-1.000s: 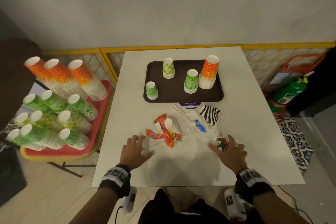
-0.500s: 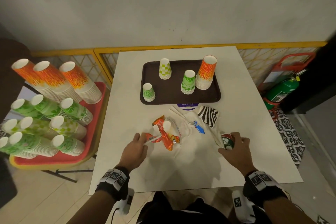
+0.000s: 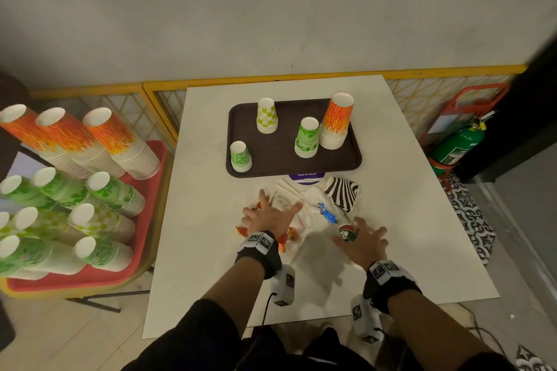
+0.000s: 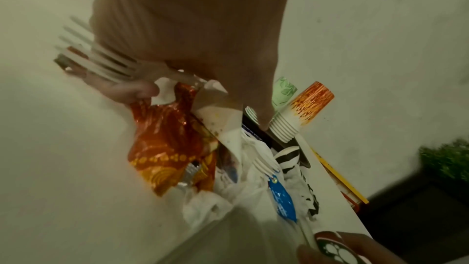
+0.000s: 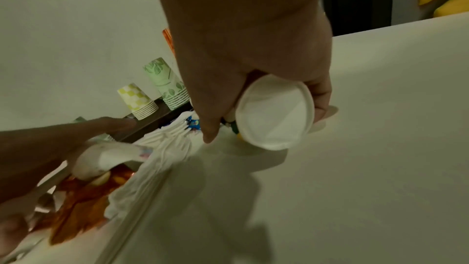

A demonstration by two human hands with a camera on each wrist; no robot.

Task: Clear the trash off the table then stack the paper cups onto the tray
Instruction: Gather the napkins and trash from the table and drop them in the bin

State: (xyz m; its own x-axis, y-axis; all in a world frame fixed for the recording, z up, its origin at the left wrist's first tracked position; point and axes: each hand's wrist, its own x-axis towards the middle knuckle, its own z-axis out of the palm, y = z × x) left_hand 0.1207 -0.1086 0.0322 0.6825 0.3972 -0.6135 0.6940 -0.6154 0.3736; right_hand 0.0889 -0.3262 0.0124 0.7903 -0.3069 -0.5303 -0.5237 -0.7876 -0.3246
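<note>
A brown tray [image 3: 283, 159] at the table's far side carries an orange cup stack [image 3: 336, 120], a green-leaf stack [image 3: 307, 138], a checked stack [image 3: 266, 116] and a short green stack [image 3: 240, 156]. In front of it lies trash: an orange wrapper [image 4: 167, 144], white napkins [image 3: 310, 208], a blue packet [image 3: 328, 214] and zebra-striped paper [image 3: 343, 193]. My left hand [image 3: 271, 217] is over the wrapper, outer fingers curled round a white plastic fork [image 4: 101, 57], index and thumb stretched forward. My right hand [image 3: 361, 241] grips a small red-and-green paper cup [image 3: 348, 232], its white inside [image 5: 274, 111] facing the wrist.
Left of the table, a red tray [image 3: 90, 277] holds several long cup stacks lying on their sides. A yellow railing [image 3: 271, 80] runs behind the table. A green fire extinguisher [image 3: 458, 141] stands at the right. A purple sticker [image 3: 306, 175] shows below the brown tray.
My left hand moved forward from bare table onto the wrapper and took hold of the fork. My right hand closed round the small cup.
</note>
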